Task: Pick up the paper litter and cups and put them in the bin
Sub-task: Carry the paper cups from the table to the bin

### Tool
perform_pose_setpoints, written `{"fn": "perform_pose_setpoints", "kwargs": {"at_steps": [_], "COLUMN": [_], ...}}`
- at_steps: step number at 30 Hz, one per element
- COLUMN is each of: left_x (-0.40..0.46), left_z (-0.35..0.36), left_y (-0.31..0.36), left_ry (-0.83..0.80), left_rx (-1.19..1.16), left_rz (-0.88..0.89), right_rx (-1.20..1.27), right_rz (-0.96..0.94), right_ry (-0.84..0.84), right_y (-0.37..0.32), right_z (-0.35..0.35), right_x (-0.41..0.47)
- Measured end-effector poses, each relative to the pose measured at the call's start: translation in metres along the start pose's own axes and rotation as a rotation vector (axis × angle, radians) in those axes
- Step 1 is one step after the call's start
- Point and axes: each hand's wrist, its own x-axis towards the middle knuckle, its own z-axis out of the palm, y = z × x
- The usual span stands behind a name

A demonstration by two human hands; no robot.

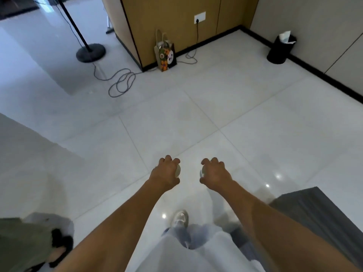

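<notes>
My left hand (166, 173) curls from above round a pale cup (178, 171), of which only a sliver shows at the palm's right side. My right hand (214, 173) grips a second pale cup (202, 172) the same way, its edge peeking out on the left. Both hands hang side by side over the white tiled floor, about waist height. The black bin (280, 50) stands far off at the back right against the grey wall, with white paper (284, 36) sticking out of its top.
A patterned paper gift bag (166, 55) leans on the wooden cabinet (167, 22). A looped cable (121, 83) lies on the floor by a black round stand base (90, 53). A grey mat (314, 209) lies at lower right; another person's leg and shoe (59, 244) at lower left.
</notes>
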Motion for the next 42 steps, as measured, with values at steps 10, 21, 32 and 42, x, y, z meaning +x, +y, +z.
{"fn": "perform_pose_setpoints", "kwargs": {"at_steps": [10,21,32,42], "left_x": [0.199,0.471,0.734,0.960], "left_z": [-0.083,-0.202,-0.303,-0.406], "left_y": [0.056,0.218,0.340,0.471], "left_ry": [-0.108,-0.068,-0.081,-0.095], "left_rx": [0.107,0.118,0.153,0.180], "left_rz": [0.200,0.318,0.399,0.499], "right_rx": [0.116,0.194,0.216,0.303], "right_rz": [0.161,0.286,0.360,0.446], "right_ry": [0.043,0.154,0.192,0.229], "right_y": [0.034,0.152,0.247,0.324], "right_z": [-0.108,-0.332,-0.508,-0.670], "right_x": [0.142,0.342,0.545,0.707]}}
